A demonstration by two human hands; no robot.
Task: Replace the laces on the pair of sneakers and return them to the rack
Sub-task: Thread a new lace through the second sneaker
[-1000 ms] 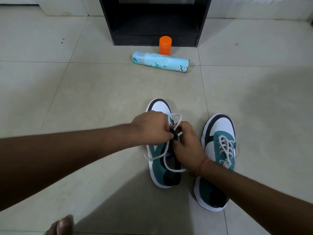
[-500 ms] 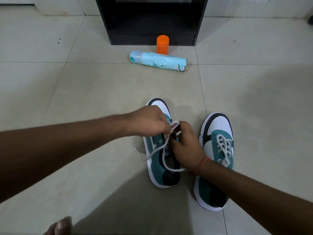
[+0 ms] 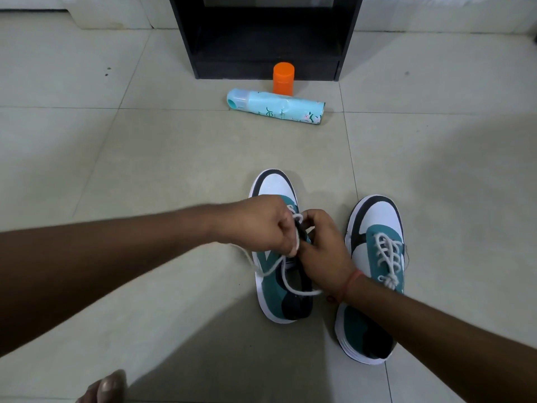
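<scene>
Nearest, a toe [image 3: 109,385] pokes into the bottom edge at the left, bare on the tiled floor [image 3: 145,175]. Just beyond it the two forearms reach in, and both hands meet over the left sneaker [image 3: 283,286], which stands toe-away in the middle of the scene. The left hand [image 3: 261,225] has its fingers curled tight round the white lace [image 3: 286,282], and the right hand [image 3: 322,242] pinches the same lace from the other side, knuckles nearly touching above the upper eyelets; which eyelet the tip is entering is hidden behind the fingers. A slack loop of lace hangs down over the heel end and one tail trails off to the left of the shoe. The step in hand looks like threading or tying off the top of this shoe, and to do it well the slack loop should probably be drawn through evenly before any knot, with one hand steadying the tongue so the crossings lie flat and the two tails come out matched in length. The right sneaker [image 3: 374,271], just beside it, already carries a full white lacing with a knot, a handy pattern to copy. Farther off a pale blue spray can [image 3: 276,107] lies on its side, an orange cap [image 3: 283,78] stands upright just behind it, and the black rack [image 3: 266,36] waits at the far end.
</scene>
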